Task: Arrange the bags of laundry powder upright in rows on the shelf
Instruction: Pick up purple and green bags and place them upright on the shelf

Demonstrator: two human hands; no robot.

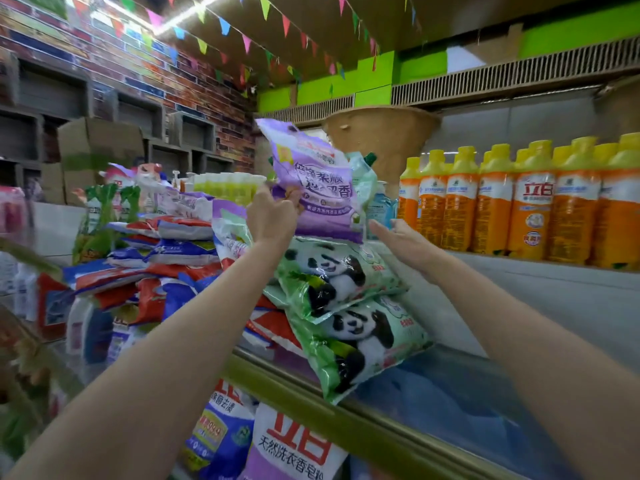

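Note:
My left hand grips a purple bag of laundry powder by its left edge and holds it upright above the pile. My right hand reaches toward the bag's lower right corner with fingers apart, not touching it. Under the purple bag lie two green panda bags, stacked flat and tilted; the lower one hangs over the shelf's front edge. Left of them, several red, blue and white powder bags lie in a messy heap on the shelf.
A row of orange bottles with yellow caps stands on a raised ledge at the right. Pale green bottles stand behind the heap. More powder bags sit on the shelf below the green rail. Cardboard boxes are at the far left.

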